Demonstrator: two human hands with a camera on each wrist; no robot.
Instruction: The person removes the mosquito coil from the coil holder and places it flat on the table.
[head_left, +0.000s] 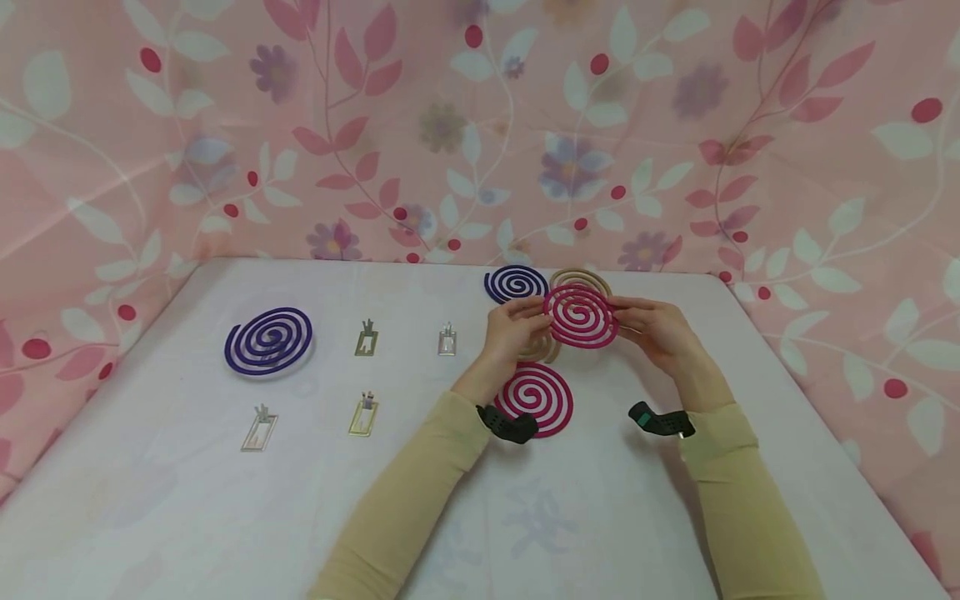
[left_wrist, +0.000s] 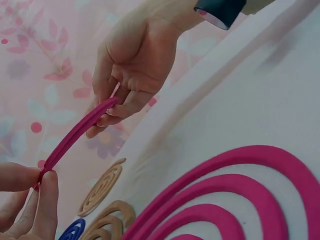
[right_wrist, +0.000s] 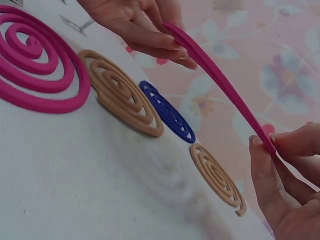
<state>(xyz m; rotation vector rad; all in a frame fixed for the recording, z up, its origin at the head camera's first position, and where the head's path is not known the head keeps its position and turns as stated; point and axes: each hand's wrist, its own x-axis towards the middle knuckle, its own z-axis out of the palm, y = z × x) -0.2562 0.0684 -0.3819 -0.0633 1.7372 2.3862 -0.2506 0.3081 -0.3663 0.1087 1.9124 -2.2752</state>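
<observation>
Both hands hold a pink mosquito coil [head_left: 579, 315] above the table by its opposite edges. My left hand [head_left: 512, 336] pinches its left edge; my right hand [head_left: 660, 333] pinches the right edge. In the left wrist view the held coil [left_wrist: 80, 131] appears nearly edge-on and slightly bowed. Another pink coil [head_left: 531, 395] lies flat below, partly covered by the left wrist. Behind the hands lie a navy coil [head_left: 516, 284] and a tan coil [right_wrist: 216, 172]. A second tan coil [right_wrist: 117, 87] is mostly hidden by the left hand in the head view.
At the left a navy coil [head_left: 270, 337] sits tilted, raised off the white table [head_left: 180, 500]. Small metal coil stands stand near it: a bronze one [head_left: 360, 350], a silver one [head_left: 447, 343], a gold one [head_left: 363, 419] and another [head_left: 258, 433]. Floral cloth [head_left: 465, 125] hangs behind.
</observation>
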